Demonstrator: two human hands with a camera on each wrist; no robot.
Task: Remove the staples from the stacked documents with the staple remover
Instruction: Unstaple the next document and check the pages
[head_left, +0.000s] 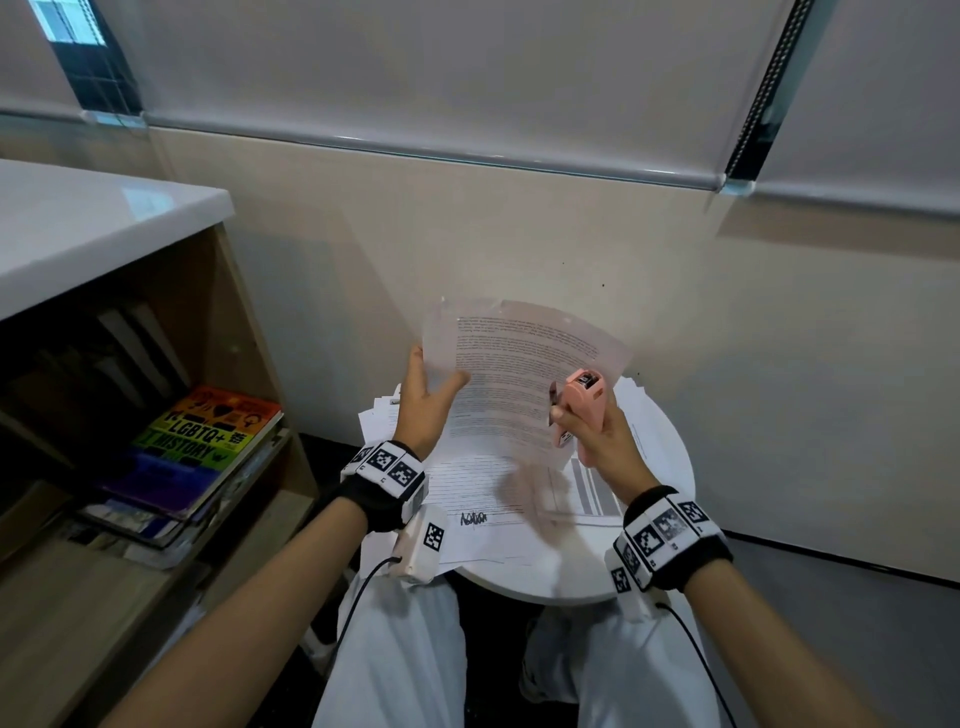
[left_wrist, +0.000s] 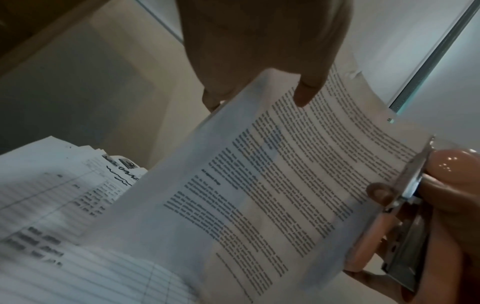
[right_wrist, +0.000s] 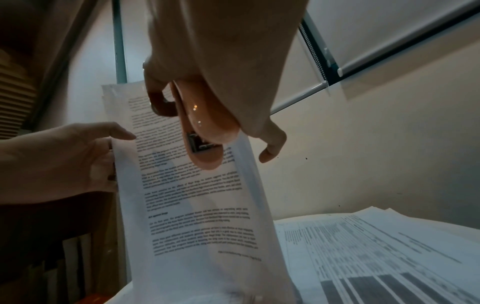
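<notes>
Both forearms reach forward from the bottom of the head view, each wrist wrapped in a black band carrying white marker blocks. The left hand (head_left: 427, 402) is raised with palm turned inward, thumb lying across the front of a printed sheet (head_left: 514, 374) and fingers behind its left edge, pinching it. The right hand (head_left: 605, 428) is curled round a pink staple remover (head_left: 579, 402), thumb pressed against the sheet's right edge, little finger sticking out loose

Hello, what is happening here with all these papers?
A person sits at a small round white table covered with loose papers. The left hand holds up a printed document by its edge. The right hand grips a pink staple remover against the document's other side.
</notes>
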